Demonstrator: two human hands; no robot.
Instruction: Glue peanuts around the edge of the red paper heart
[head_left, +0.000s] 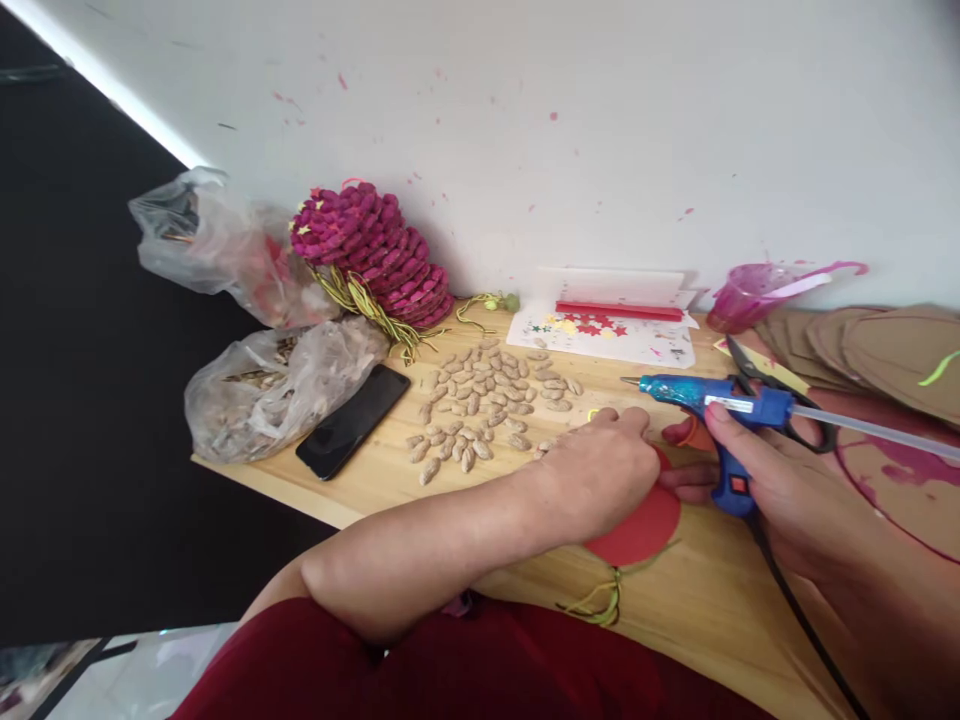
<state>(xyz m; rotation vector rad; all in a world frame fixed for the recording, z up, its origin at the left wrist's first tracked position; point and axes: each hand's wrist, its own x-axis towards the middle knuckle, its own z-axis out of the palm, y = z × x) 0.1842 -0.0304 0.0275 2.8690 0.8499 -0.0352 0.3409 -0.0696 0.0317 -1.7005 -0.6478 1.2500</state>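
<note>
My right hand [787, 500] is wrapped round a blue hot glue gun [739, 400], with a clear glue stick [877, 430] out of its back and its nozzle to the left. My left hand [611, 465] reaches across, closed and knuckles up, over a red round disc [637, 530]. What its fingers hold is hidden beneath the hand. Fingers of my right hand touch the disc's right edge. Yellow-green and dark strings [611, 600] hang from the disc's lower edge. Many peanuts in their shells [480, 385] lie spread to the left of my left hand.
Black scissors [750, 365] lie behind the glue gun. At right are stacked cardboard discs [900, 350] and a pink-stained cup [742, 295]. Small stars [592, 325] rest on white paper [652, 345]. A magenta stacked craft [375, 250], a black phone [352, 420] and a plastic bag [277, 400] stand left.
</note>
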